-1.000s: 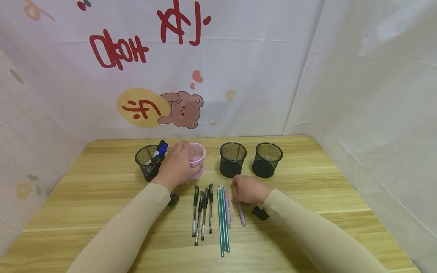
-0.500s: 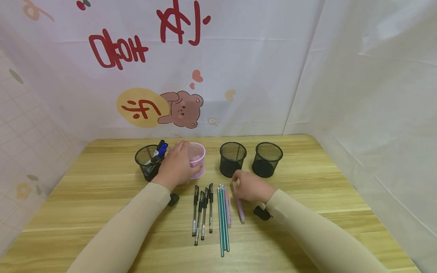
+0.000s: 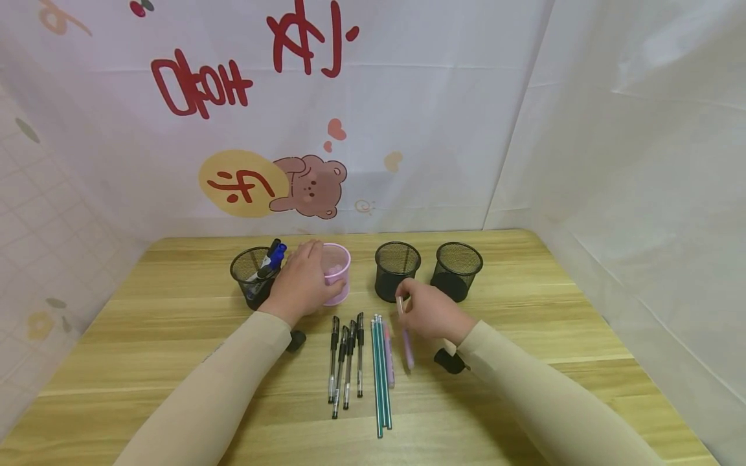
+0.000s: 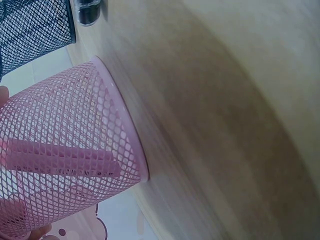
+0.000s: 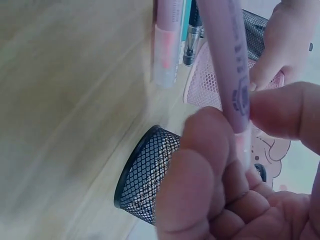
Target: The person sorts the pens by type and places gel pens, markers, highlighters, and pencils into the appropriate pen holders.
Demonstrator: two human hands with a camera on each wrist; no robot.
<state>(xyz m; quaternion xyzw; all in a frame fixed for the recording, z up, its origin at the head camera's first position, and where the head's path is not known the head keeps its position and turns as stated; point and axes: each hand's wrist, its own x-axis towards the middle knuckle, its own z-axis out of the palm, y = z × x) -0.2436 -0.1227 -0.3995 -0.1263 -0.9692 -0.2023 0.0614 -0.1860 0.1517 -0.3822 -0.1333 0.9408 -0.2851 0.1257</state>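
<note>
My left hand [image 3: 300, 281] holds a pink mesh pen cup [image 4: 65, 110] around its upper part, the thumb on the near side. Pink highlighters [image 4: 62, 161] show through its mesh in the left wrist view. With thumb and fingers, my right hand [image 3: 432, 312] pinches a light purple highlighter [image 5: 226, 55] by its cap end. Its other end points toward me, above the wood table [image 3: 501, 388]. Another purple highlighter [image 3: 389, 362] lies just left of it, beside several green pencils [image 3: 381, 382].
Several black-capped gel pens [image 3: 348, 362] lie left of the pencils. A black mesh cup [image 3: 247, 265] with markers [image 3: 274, 255] stands at the left. Two more black mesh cups, one in the middle [image 3: 387, 281] and one at the right [image 3: 451, 281], stand behind my right hand.
My right hand has moved up and away from me with the purple highlighter, whose near end has followed toward the cups. The left hand stays on the pink cup.
</note>
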